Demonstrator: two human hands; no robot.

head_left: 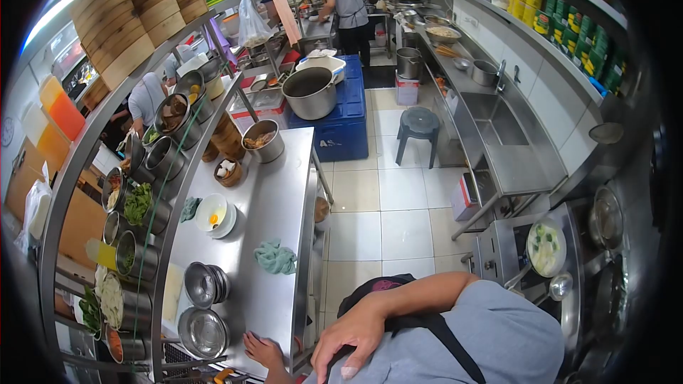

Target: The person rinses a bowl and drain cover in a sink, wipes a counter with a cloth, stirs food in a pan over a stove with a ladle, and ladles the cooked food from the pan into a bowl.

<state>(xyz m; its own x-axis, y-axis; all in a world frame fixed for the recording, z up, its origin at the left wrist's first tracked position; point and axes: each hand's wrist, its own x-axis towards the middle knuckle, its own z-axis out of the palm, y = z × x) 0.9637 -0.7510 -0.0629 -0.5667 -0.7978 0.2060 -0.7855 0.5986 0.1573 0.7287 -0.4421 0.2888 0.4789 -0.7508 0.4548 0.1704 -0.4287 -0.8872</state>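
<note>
My left hand [262,350] lies flat on the steel worktable [274,299], fingers spread and nothing in it. Bent across the front of my body, my right arm brings my right hand [352,334] over the grey shirt, its thumb and fingers apart; its fingertips are partly cut off at the bottom edge. Closest to the left hand are round metal bowls [203,332] and a stack of smaller metal bowls [204,285]. Farther up the table are a green cloth [275,257] and a white bowl [211,212] with an egg yolk in it.
On the left, a rack [153,313] holds several metal food containers. A stove at right bears a pan [546,249] with pale food and greens. Ahead are a plastic stool [418,128], a blue cooler [345,135] under a big pot [310,96], and co-workers [348,3].
</note>
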